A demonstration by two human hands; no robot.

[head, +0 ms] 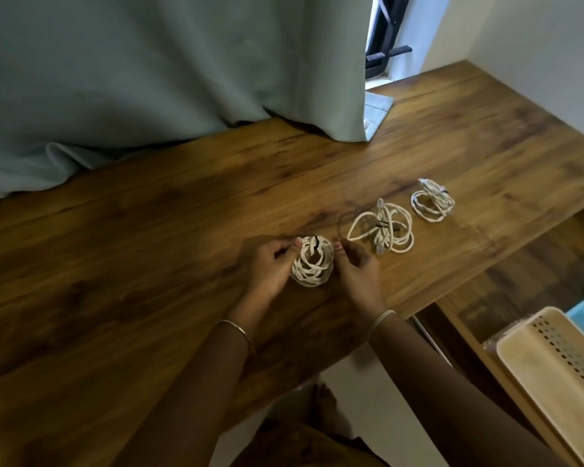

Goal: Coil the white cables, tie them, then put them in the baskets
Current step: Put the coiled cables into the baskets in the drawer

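Two seemingly tied coils, middle coil [385, 227] and far coil [432, 200], lie by the table's [149, 264] right edge; our left hand [270, 264] and right hand [358, 267] pinch the black tie [316, 242] on the third coil [312, 264]; the beige basket [506, 342] is unfilled.

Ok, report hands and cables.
Left hand, right hand pinch near coil at black tie. Middle coil, far coil tied, on table. Beige basket unobstructed.

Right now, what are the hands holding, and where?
The left hand and right hand pinch the coiled white cable at its far edge, either side of the black tie.
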